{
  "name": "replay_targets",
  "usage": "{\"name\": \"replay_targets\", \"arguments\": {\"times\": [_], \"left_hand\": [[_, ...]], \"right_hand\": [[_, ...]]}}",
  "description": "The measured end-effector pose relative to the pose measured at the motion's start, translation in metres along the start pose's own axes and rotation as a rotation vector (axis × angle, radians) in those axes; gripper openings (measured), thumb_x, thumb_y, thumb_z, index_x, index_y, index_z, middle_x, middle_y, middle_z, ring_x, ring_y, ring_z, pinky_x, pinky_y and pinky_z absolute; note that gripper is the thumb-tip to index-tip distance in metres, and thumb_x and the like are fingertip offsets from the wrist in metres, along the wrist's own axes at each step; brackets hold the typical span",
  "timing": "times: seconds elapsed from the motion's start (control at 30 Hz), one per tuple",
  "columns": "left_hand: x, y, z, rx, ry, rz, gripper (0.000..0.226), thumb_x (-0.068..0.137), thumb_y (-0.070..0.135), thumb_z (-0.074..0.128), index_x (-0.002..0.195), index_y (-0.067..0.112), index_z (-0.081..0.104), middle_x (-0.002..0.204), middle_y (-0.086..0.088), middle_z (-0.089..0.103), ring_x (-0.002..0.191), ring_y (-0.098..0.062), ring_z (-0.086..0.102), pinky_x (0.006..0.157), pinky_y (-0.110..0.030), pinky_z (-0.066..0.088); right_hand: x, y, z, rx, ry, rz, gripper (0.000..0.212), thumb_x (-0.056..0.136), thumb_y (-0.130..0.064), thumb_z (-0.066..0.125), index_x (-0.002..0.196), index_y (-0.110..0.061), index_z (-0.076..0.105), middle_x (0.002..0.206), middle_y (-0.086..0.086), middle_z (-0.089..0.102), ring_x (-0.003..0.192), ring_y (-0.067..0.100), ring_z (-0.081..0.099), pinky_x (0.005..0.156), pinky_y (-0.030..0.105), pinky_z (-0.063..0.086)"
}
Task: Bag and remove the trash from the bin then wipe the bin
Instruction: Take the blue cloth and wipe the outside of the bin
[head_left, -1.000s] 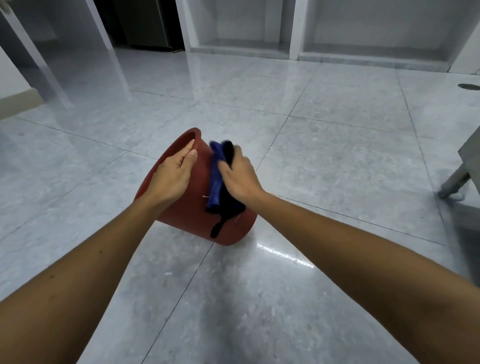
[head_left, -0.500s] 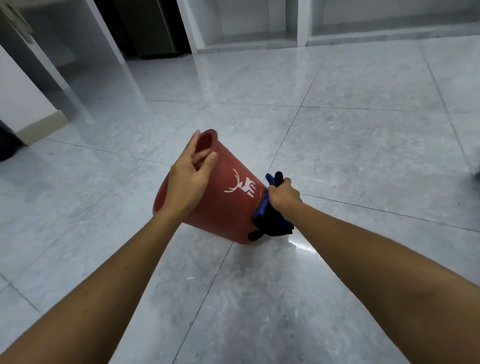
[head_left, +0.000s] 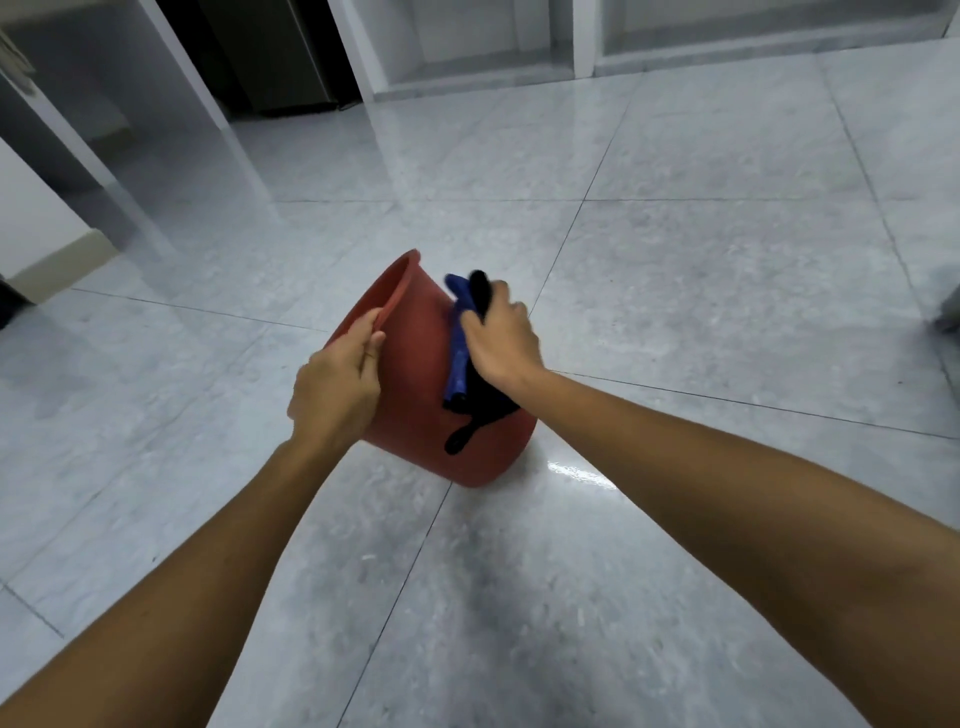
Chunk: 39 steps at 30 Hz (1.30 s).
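Observation:
A red plastic bin (head_left: 415, 395) is tilted over the grey tiled floor, its open mouth facing up and to the left, its base at the lower right. My left hand (head_left: 335, 387) grips the bin's rim on the near side. My right hand (head_left: 501, 340) presses a blue and black cloth (head_left: 460, 364) flat against the bin's outer wall, near the upper side. A black end of the cloth hangs down toward the base. The bin's inside is hidden from me.
Glossy grey floor tiles (head_left: 675, 270) spread all around. White open cabinets (head_left: 587, 47) line the far wall, beside a dark doorway (head_left: 270, 57). A white wall corner with a beige skirting (head_left: 57, 260) stands at the left. A grey object (head_left: 948, 312) shows at the right edge.
My right hand has slid the cloth from the bin's base back up its outer wall, covering the white deer logo. My left hand has shifted its hold along the rim.

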<state>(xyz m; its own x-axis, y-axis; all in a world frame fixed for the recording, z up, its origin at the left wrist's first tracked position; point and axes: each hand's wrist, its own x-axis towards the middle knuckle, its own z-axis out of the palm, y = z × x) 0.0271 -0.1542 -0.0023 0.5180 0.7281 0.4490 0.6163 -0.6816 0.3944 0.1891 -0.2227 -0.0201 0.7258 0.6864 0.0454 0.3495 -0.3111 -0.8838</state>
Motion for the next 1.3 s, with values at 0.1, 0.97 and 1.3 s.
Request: {"name": "replay_targets", "arguments": {"times": [0.1,0.97,1.3], "left_hand": [[0.013,0.0,-0.005,-0.013,-0.003,-0.02,0.035,0.097,0.043,0.036,0.126,0.039,0.055,0.096,-0.008,0.072,0.088,-0.034,0.063,0.072,-0.035,0.044],[0.009,-0.01,-0.019,-0.256,-0.16,-0.199,0.043,0.098,0.047,0.029,0.136,0.037,0.046,0.13,0.001,0.06,0.118,-0.025,0.054,0.09,-0.031,0.038],[0.022,-0.006,-0.018,-0.423,-0.226,-0.172,0.033,0.098,0.039,0.037,0.123,0.038,0.059,0.112,0.009,0.068,0.105,-0.014,0.061,0.093,-0.034,0.047]], "right_hand": [[-0.009,-0.014,0.006,-0.036,-0.034,-0.185,0.04,0.091,-0.035,0.046,0.129,-0.023,0.041,0.106,0.011,0.048,0.078,0.034,0.056,0.069,0.036,0.043],[-0.059,0.063,0.005,-0.046,0.059,0.568,0.042,0.096,-0.03,0.042,0.134,-0.013,0.034,0.131,0.023,0.039,0.109,0.046,0.054,0.084,0.043,0.041],[-0.014,-0.049,0.029,0.018,-0.042,-0.046,0.037,0.089,-0.037,0.046,0.124,-0.024,0.042,0.109,0.014,0.049,0.085,0.037,0.058,0.071,0.037,0.042]]}}
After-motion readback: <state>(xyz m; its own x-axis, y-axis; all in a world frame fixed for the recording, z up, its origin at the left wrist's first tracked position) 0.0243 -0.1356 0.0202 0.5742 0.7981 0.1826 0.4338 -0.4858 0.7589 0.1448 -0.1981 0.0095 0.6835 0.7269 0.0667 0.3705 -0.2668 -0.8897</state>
